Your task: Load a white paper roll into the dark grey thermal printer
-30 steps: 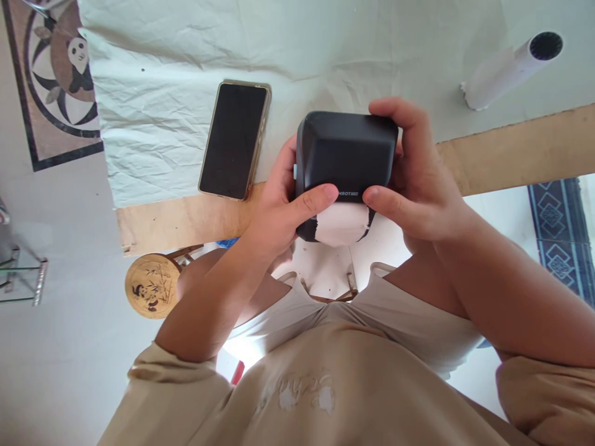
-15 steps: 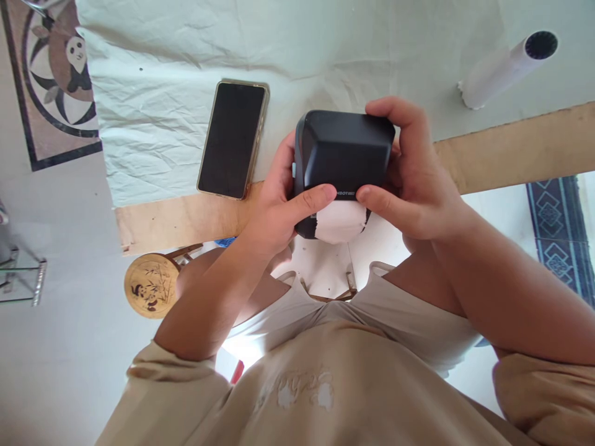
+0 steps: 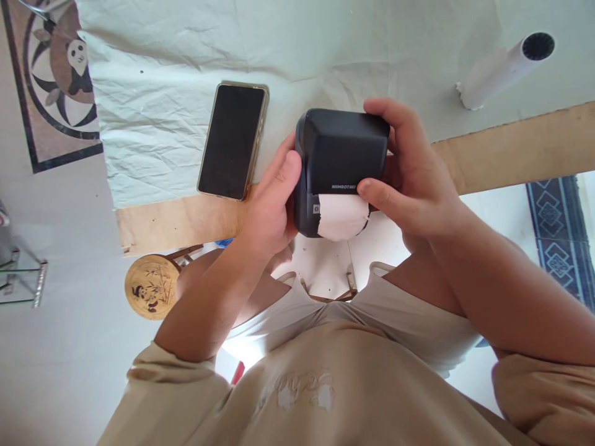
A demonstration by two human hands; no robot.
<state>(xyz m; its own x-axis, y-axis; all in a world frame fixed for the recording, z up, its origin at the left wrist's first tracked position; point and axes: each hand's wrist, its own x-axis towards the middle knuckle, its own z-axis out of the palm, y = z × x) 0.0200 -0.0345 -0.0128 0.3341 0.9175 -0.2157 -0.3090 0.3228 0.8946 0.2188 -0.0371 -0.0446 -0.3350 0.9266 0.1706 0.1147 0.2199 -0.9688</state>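
A black label printer (image 3: 348, 152) marked NIIMBOT is held up between my two hands, above the table's front edge. White paper (image 3: 343, 217) sticks out of its front and curls down, with a torn-looking edge. My left hand (image 3: 276, 192) grips the printer's left side, its thumb resting along that side. Around the right side is my right hand (image 3: 411, 167), index finger at the top rear corner and thumb on the lower front edge of the lid. The fingers beneath the printer are mostly hidden. The lid looks closed.
A phone (image 3: 232, 141) with a dark screen lies on the pale cloth (image 3: 153, 124) to the left. A white paper roll (image 3: 499, 77) is at the far right. The table's bare wooden edge (image 3: 515, 148) runs below the cloth. A round wooden stool (image 3: 151, 286) stands lower left.
My left thumb has moved off the printer's front to its left side, uncovering the brand lettering and more of the paper. The printer has tilted slightly; my right hand keeps its grip.
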